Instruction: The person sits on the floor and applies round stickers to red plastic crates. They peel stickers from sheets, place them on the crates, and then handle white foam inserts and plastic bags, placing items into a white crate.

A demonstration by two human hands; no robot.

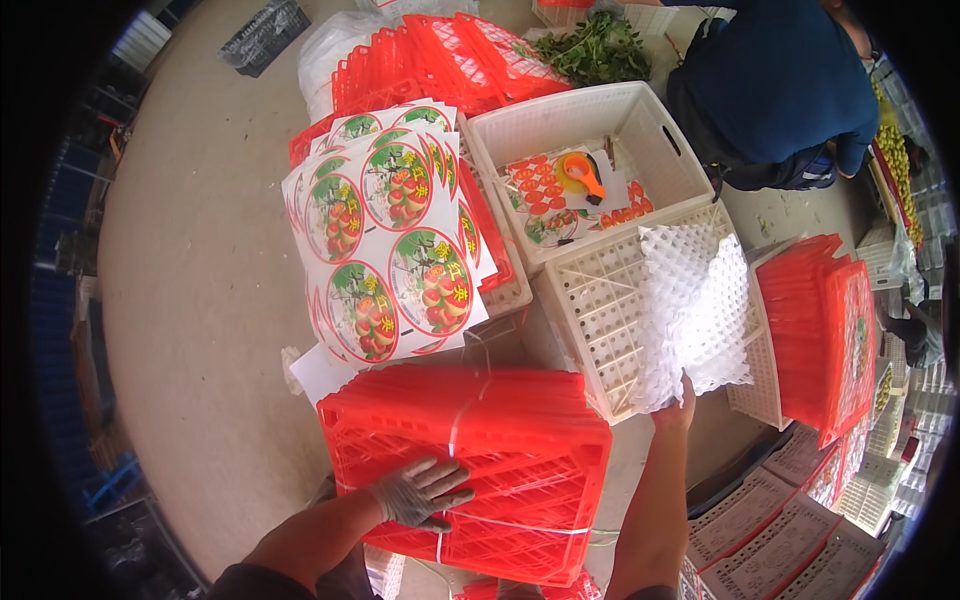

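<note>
My left hand, in a thin grey glove, lies with fingers spread on a stack of red plastic lattice panels. White strapping crosses the stack both ways. My right hand grips the near edge of white foam netting, its thumb on top and its other fingers mostly hidden underneath. The netting lies over the right part of an upturned white plastic crate. Beyond my left hand, sheets of round fruit-label stickers rest in a loose pile on red plastic pieces.
A white crate holds an orange tape dispenser and sticker sheets. Red panels stand at right and more red panels lie behind, beside green leaves. A person in dark blue stands at upper right. White crates fill the lower right.
</note>
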